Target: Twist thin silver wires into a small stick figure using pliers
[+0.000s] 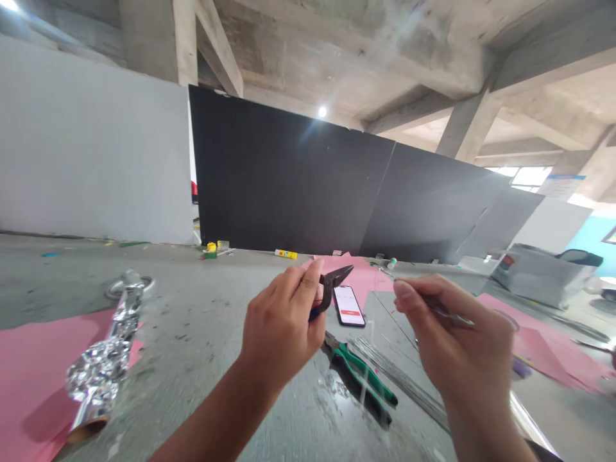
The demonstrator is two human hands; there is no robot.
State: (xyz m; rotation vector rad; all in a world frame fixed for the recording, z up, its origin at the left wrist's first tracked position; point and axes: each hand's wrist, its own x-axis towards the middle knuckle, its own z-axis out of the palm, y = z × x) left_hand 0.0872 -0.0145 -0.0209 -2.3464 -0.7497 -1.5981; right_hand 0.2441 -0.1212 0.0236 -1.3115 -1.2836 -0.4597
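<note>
My left hand (283,314) is wrapped round a pair of small pliers (337,277). Their dark pointed jaws aim up and right, slightly parted, and the handles are mostly hidden in my palm. To the right, my right hand (457,340) pinches a thin wire (457,316) between thumb and fingers; part of it shows across the palm. The pliers' tips and the right fingertips are apart. Below my hands, green and black combination pliers (363,378) lie on the grey table (212,391), beside a bundle of straight thin wires (404,378).
A lit phone (350,306) rests by pink paper (363,273) behind the pliers. Crumpled foil (103,366) lies at left over another pink sheet (38,378). A yellow glue stick (286,255) sits against the black partition (289,179). More pink paper (553,353) lies at right.
</note>
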